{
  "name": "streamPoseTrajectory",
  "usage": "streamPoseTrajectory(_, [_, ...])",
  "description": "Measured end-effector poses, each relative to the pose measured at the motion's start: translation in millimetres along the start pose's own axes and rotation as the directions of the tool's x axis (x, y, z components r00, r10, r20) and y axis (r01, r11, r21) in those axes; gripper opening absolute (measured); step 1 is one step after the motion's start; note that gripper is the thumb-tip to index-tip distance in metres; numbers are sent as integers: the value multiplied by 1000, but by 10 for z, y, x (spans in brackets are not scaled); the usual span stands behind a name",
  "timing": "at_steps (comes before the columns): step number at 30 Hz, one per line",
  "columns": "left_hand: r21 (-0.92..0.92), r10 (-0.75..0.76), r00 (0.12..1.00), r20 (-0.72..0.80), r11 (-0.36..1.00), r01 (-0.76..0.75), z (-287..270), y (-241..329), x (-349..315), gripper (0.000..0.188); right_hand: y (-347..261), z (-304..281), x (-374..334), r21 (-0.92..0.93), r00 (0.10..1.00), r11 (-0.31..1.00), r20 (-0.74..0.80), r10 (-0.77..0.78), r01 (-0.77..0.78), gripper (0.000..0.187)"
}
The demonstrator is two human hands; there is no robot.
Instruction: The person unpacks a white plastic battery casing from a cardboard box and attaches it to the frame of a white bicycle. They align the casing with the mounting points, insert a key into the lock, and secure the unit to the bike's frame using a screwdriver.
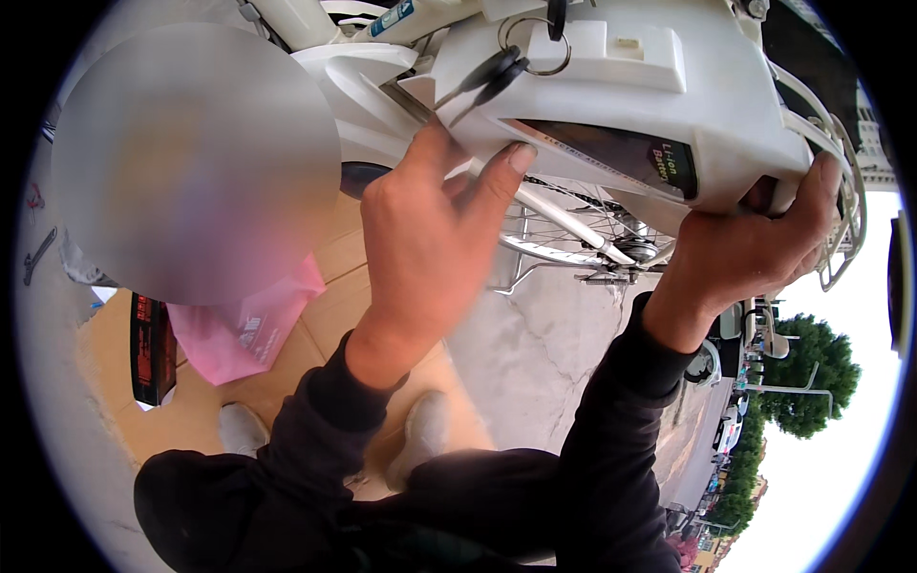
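Gripping white battery case (659, 86), keys (497, 72) dangling

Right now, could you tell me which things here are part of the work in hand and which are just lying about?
In hand:
left hand
right hand
white battery case
keys
rear wheel

Lying about:
pink bag
dark flat box
cardboard sheet
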State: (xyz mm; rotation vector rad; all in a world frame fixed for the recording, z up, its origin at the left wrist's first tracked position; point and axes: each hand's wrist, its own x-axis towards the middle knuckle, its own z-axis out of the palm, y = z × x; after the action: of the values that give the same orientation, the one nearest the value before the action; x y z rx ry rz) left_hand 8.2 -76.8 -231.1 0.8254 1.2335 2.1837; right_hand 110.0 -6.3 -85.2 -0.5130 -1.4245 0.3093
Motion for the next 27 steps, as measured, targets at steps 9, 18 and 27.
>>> streamPoseTrajectory(9, [28,101,995,12,994,-102,12,-40,6,38,258,-416,147,-666,654,206,542,-528,717,66])
streamPoseTrajectory(18, [-41,82,996,-45,996,-84,44,-39,-20,38,325,-400,231,-573,575,203,599,-558,794,64])
streamPoseTrajectory(27, [210,-47,997,-60,976,58,12,233,-38,35,101,92,134,29,996,999,82,20,-22,34])
